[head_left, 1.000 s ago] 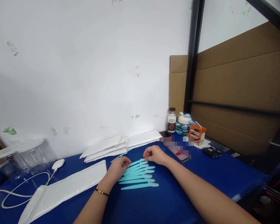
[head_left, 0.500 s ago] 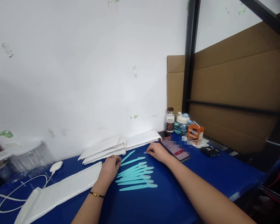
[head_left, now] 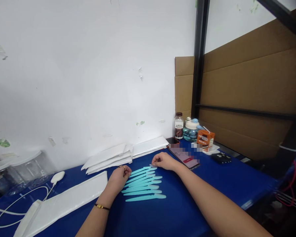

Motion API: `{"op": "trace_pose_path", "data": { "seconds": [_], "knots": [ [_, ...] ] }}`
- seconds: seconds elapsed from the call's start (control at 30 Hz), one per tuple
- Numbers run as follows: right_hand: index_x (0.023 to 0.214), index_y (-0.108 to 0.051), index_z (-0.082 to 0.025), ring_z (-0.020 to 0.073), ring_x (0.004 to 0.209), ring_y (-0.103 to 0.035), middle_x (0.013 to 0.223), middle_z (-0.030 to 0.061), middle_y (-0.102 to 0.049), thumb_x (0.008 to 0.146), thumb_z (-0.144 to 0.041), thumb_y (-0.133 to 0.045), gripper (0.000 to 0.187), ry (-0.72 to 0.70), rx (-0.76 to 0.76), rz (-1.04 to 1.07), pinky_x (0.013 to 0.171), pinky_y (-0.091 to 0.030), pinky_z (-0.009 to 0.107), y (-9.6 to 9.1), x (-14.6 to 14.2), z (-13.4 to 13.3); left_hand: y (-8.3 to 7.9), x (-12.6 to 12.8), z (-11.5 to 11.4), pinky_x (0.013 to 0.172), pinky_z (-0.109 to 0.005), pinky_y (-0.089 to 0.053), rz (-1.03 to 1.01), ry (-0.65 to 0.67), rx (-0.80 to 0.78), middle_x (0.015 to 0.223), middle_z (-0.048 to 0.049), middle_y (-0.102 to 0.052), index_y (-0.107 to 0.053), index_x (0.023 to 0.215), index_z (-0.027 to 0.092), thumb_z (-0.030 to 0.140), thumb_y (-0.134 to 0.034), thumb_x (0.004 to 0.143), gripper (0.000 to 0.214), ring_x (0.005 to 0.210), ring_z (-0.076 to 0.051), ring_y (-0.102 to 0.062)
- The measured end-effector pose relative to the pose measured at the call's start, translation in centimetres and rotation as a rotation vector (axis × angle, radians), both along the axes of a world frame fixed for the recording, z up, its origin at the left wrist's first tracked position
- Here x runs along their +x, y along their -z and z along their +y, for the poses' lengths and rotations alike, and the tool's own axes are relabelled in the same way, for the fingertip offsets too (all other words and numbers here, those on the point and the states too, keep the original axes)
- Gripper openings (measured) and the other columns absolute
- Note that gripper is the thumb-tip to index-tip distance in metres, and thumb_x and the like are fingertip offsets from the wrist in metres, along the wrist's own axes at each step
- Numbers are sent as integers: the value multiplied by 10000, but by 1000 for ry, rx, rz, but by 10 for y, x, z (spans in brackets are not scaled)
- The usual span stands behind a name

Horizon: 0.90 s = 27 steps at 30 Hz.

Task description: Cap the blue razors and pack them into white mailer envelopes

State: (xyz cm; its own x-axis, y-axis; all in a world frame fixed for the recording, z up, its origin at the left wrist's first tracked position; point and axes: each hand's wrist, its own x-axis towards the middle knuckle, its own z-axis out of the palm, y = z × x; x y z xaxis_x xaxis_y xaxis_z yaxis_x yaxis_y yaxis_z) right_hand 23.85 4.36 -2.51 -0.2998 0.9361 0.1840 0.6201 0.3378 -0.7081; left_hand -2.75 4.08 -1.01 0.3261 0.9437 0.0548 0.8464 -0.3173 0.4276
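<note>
Several slim turquoise plastic sticks (head_left: 143, 186) lie side by side in a fanned row on the blue table cover (head_left: 177, 210). My left hand (head_left: 119, 177) rests with curled fingers at the left ends of the farthest sticks; a ring and a gold bracelet show on it. My right hand (head_left: 164, 161) pinches the right tip of the farthest stick (head_left: 144, 170), which both hands hold at its two ends just over the row.
White flat pouches (head_left: 108, 157) are stacked at the wall, another long one (head_left: 64, 200) lies at the left. A white cable with a puck (head_left: 57, 177) and clear jars (head_left: 27, 166) are far left. A phone (head_left: 185, 157), bottles (head_left: 179, 126) and an orange carton (head_left: 205, 140) stand at the right.
Half a second ago two sticks lay apart beyond the row, with my right hand farther back. Both hands have drawn in and the far stick now sits with the row.
</note>
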Motion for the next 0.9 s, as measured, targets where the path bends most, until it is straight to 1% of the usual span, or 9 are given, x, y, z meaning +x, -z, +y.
{"op": "trace_pose_path", "data": {
  "seconds": [0.13, 0.23, 0.3, 0.43, 0.67, 0.77, 0.83, 0.87, 0.9],
  "knots": [
    [791, -723, -166, 139, 658, -607, 727, 23, -707, 711, -239, -583, 177, 7, 3, 12, 581, -419, 205, -2, 1, -3, 2, 1, 1, 587, -213, -376, -21, 21, 7, 699, 7, -588, -618, 810, 189, 245, -471, 761, 165, 650, -125, -533],
    [797, -724, -162, 139, 624, -599, 703, 26, -699, 671, -295, -642, 200, 13, -4, -16, 544, -410, 201, -5, 5, -5, 3, 0, 1, 574, -209, -370, -41, 30, 7, 686, 10, -577, -617, 804, 189, 262, -469, 764, 171, 643, -124, -528],
    [780, -727, -160, 136, 609, -598, 677, 24, -691, 651, -284, -661, 190, 10, -6, -38, 537, -407, 197, -6, 7, -6, 3, -1, 1, 569, -205, -370, -50, 30, 1, 680, 11, -573, -616, 801, 187, 265, -469, 763, 171, 636, -120, -525],
    [753, -737, -173, 134, 607, -593, 663, 18, -688, 660, -239, -649, 144, 13, 10, -63, 545, -402, 200, -7, 4, -7, 2, 0, -1, 576, -200, -380, -79, 19, -2, 681, 8, -585, -620, 789, 182, 260, -483, 750, 163, 635, -117, -530],
    [766, -745, -195, 129, 643, -595, 703, 11, -683, 673, -196, -643, 138, -17, 79, -53, 571, -408, 193, -1, -12, -6, 2, 4, -3, 570, -204, -387, -117, 1, -39, 671, 10, -596, -646, 771, 180, 285, -515, 717, 176, 636, -125, -537],
    [769, -741, -188, 133, 663, -599, 745, 22, -675, 708, -209, -617, 140, -18, 84, -72, 603, -423, 204, -2, -15, -7, 1, 4, -3, 588, -222, -406, -105, 9, -50, 684, 1, -607, -648, 790, 178, 310, -506, 727, 204, 649, -140, -552],
    [850, -729, -181, 159, 747, -604, 840, 48, -668, 742, -293, -602, 201, -25, 91, -80, 675, -442, 235, -8, -16, -12, -2, 3, -5, 649, -251, -433, -89, 34, -26, 764, -27, -630, -647, 852, 174, 367, -481, 759, 271, 726, -167, -573],
    [949, -706, -180, 186, 835, -598, 930, 67, -656, 745, -361, -603, 291, -32, 91, -86, 737, -445, 262, -11, -16, -16, -3, 2, -7, 712, -272, -442, -84, 53, 2, 857, -50, -639, -642, 913, 173, 414, -474, 770, 327, 814, -188, -578],
    [1078, -652, -181, 221, 951, -568, 1049, 89, -623, 729, -434, -611, 434, -48, 81, -98, 810, -434, 297, -14, -17, -21, -5, 2, -9, 789, -297, -436, -77, 81, 26, 983, -73, -628, -623, 1002, 176, 471, -480, 766, 404, 929, -214, -560]
  ]
}}
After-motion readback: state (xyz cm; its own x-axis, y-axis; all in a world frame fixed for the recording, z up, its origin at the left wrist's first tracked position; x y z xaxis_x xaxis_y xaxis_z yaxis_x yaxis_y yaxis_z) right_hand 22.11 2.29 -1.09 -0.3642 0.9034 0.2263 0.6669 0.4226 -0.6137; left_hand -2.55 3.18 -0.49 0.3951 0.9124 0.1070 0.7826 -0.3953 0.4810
